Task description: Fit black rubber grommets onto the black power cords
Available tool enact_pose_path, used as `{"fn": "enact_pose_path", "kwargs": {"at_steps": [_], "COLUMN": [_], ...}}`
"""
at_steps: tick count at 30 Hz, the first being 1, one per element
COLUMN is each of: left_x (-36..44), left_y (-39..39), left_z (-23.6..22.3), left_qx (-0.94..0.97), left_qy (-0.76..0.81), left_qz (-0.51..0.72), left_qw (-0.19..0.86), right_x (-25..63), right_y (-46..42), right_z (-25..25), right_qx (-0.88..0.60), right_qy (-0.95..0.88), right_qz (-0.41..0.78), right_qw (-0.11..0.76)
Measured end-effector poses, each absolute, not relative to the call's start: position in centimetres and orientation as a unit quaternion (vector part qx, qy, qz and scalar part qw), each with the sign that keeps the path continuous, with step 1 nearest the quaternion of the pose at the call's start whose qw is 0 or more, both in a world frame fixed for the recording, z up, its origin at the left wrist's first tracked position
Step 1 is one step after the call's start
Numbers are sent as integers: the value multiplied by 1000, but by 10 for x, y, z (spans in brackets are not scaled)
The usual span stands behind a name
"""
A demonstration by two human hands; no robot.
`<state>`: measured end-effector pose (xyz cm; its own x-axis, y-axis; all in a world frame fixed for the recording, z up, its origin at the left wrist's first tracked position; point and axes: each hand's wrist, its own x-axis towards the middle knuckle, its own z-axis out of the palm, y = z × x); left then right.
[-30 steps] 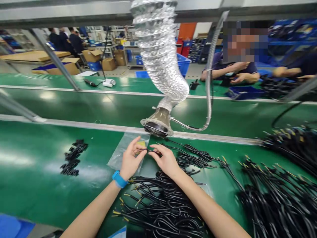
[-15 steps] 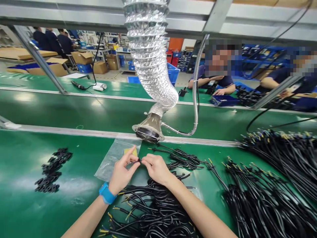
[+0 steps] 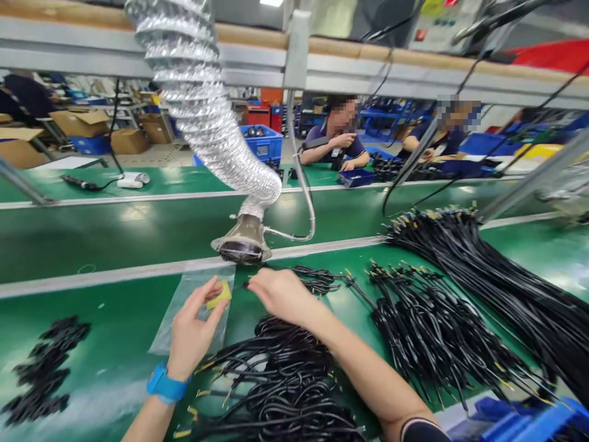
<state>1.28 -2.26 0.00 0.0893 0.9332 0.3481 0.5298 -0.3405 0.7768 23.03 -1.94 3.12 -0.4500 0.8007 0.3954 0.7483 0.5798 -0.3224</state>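
Observation:
My right hand (image 3: 280,294) is closed in a pinch on the end of a thin black cable (image 3: 241,286), whose dark tip sticks out to the left; the rest of it is hidden. My left hand (image 3: 193,325), with a blue band at the wrist, has its thumb and fingers apart. Between them shows a yellow block (image 3: 221,295), which seems to lie on a clear plastic bag (image 3: 168,328). Below my hands a heap of coiled black cables (image 3: 289,380) with yellow-tipped ends covers the bench. More coiled cables (image 3: 317,280) lie beyond my right hand.
An extractor hood (image 3: 243,236) hangs on a silver duct (image 3: 207,116) just beyond my hands. Small black parts (image 3: 43,374) lie at left. Cable bundles (image 3: 427,325) fill the right side, with a blue bin (image 3: 529,420) below. Co-workers (image 3: 335,138) sit across the bench.
My hands have come apart: the left has let go of the thin black cable and opened beside the yellow block. The right keeps its pinch. The view has turned to the right.

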Motion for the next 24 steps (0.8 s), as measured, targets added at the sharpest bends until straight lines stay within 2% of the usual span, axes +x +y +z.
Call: {"fn": "enact_pose_path", "kwargs": {"at_steps": [4,8,11,15,18,21,24], "left_x": [-11,-45,-67,-88,-105,-133,-166], "left_y": [-31,-53,-70,-86,-94,-95,-94], "left_z": [12,6,-5,-13,-11,-4,2], "left_qx": [654,607,573,541,540,571,594], "left_qy": [553,615,644,674,688,702,740], "left_qz": [464,454,454,451,444,401,314], "left_qw": [227,219,225,222,197,141,26], "right_x": [295,337,327,286,265,261,254], "right_y": [-45,-52,-36,1,14,14,-2], "right_z": [83,101,72,0,-37,-43,-25], "right_qx": [-519,-576,-573,-519,-502,-492,-475], "right_qy": [-779,-733,-749,-809,-836,-841,-849], "right_qz": [20,-48,-25,61,53,-20,-44], "right_qw": [352,359,331,268,215,223,228]}}
